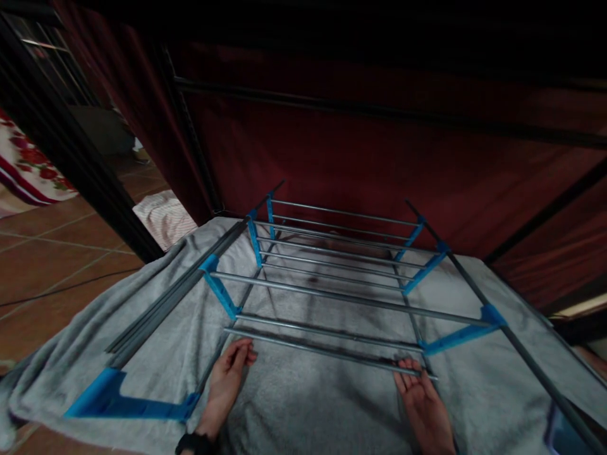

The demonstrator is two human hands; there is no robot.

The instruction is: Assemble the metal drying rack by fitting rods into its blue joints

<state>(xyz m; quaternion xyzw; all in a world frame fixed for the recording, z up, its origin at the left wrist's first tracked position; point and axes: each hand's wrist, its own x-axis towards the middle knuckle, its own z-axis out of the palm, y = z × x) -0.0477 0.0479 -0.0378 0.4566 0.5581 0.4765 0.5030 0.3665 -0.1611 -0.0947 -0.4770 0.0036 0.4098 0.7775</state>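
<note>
A metal rack [332, 278] of grey rods and blue plastic connectors lies flat on a grey blanket [303, 404]. My left hand [226, 382] rests palm up on the blanket, fingers loosely curled, fingertips touching the left end of the nearest loose grey rod [327, 351]. My right hand [422, 401] lies at the rod's right end, fingers under or against it. The rod lies across between both hands, just in front of the rack's lower crossbar.
A blue corner bracket [118, 398] lies at the blanket's front left with long grey poles [175, 300] beside it. Dark red fabric wardrobe walls [379, 151] stand behind. Terracotta tile floor [52, 265], a folded cloth [164, 218] and a floral fabric [28, 170] are at left.
</note>
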